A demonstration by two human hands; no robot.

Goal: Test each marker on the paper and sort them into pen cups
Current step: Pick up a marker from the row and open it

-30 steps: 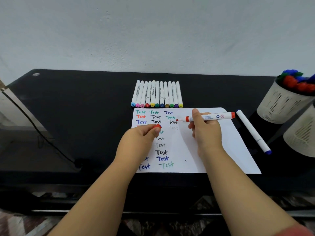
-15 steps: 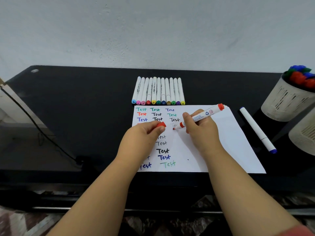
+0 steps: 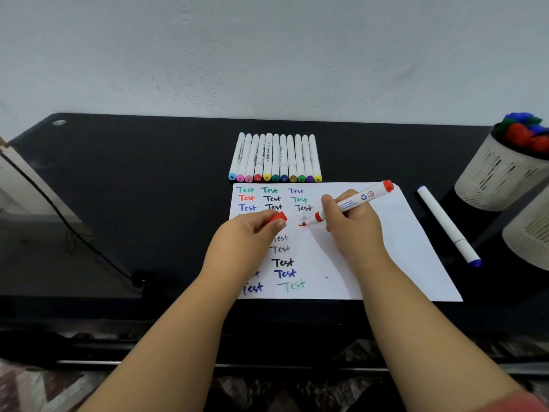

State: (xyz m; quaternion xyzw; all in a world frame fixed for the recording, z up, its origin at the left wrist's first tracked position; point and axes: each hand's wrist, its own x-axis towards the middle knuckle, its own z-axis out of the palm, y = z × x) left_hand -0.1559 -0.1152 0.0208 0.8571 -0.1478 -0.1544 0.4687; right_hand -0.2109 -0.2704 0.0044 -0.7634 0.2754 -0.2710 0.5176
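Black bench (image 3: 148, 203), white paper (image 3: 395, 248): your right hand (image 3: 353, 227) grips the red marker (image 3: 353, 200) mid-barrel, tip on paper; left hand (image 3: 246, 236) pinches its cap (image 3: 278, 217). Light, rigid, likely slick.

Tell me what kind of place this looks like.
Probably a home desk or study corner: a black desk against a plain wall, a row of markers above a test-scribbled paper, and mesh pen cups at the right.
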